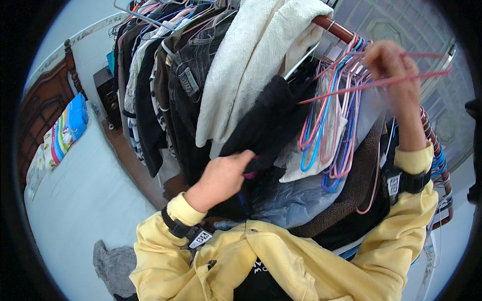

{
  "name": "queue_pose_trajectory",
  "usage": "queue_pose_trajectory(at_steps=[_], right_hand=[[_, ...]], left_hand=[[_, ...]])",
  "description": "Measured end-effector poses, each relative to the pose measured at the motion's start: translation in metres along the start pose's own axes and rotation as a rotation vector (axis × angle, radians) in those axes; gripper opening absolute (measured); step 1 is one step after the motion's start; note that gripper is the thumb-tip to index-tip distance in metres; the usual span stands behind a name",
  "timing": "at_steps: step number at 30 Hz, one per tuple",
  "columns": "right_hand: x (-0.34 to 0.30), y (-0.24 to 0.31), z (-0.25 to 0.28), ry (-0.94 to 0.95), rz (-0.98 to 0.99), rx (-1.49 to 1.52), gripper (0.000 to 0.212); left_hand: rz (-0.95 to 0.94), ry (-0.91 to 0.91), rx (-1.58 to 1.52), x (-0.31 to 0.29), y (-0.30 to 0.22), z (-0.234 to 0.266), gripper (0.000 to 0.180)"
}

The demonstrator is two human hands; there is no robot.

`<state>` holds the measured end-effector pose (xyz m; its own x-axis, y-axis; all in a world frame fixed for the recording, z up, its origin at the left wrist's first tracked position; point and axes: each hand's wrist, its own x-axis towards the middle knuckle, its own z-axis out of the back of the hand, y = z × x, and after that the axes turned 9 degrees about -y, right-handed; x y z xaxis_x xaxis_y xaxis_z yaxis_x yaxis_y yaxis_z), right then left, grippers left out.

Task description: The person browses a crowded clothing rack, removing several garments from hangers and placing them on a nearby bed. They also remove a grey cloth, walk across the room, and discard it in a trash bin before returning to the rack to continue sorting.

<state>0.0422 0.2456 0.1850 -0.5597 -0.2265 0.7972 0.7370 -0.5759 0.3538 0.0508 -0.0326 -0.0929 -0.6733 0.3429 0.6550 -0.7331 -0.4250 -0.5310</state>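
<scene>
A reddish-brown rail (335, 29) is supporting a cream fleecy cloth (232, 75) and coloured hangers (326, 113); a bed (85, 200) is bearing a bright patterned pillow (68, 128) beside its headboard (41, 118) and, nearer, a crumpled grey cloth (116, 266).

Right hand (394, 70) motion-blurred; exact finger placement on pink hanger (427, 75) unclear. Left hand (221, 178) fingertips hidden at black garment (271, 113). Rack rod (335, 29) partly under white towel (243, 65). Bed (75, 200) cut by fisheye rim. Gray cloth (118, 266) partly behind yellow sleeve (163, 246).
</scene>
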Motion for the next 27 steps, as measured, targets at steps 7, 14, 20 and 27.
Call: queue_pose_trajectory(at_steps=[7,14,20,27], right_hand=[[0.011,-0.006,0.011,0.071,0.086,-0.004,0.031],[-0.009,0.003,-0.015,0.667,0.277,-0.466,0.035],[-0.013,-0.001,-0.015,0.697,-0.055,-0.456,0.026],[-0.017,-0.001,-0.011,0.684,0.207,-0.489,0.020]], left_hand=[[0.482,-0.104,-0.357,-0.114,0.007,0.094,0.030],[0.659,-1.510,-0.151,-0.308,-0.021,0.293,0.045],[0.943,-1.684,0.108,-0.512,0.043,0.326,0.035],[1.522,-1.381,0.446,-0.698,0.129,0.223,0.033]])
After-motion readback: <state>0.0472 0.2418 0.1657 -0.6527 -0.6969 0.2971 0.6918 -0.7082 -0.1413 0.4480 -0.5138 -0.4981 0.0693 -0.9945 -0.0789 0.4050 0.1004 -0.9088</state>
